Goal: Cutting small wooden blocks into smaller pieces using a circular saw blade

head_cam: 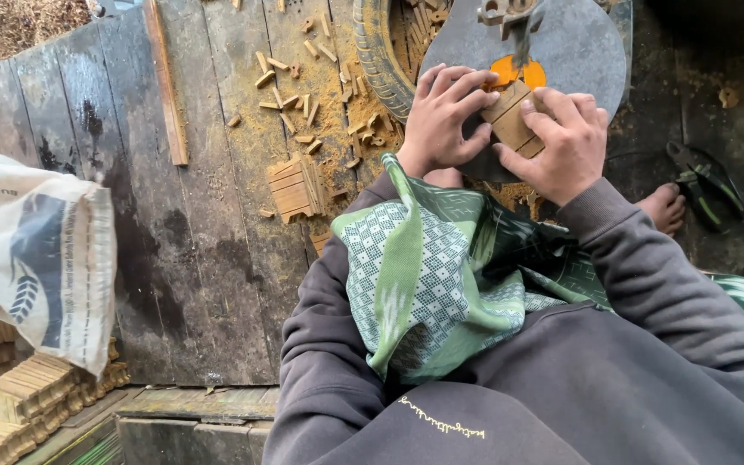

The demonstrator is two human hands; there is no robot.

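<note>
While the small wooden block (514, 120) sits on the grey round saw table (579, 52) under the blade, left hand (443, 120) and right hand (561, 142) pinch its sides: looks light, stiff, splintery, best gripped by the flanks.

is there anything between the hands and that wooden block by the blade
Nothing visible. The left hand and right hand both already press on the wooden block, which sits on the grey saw table at the blade.
</note>
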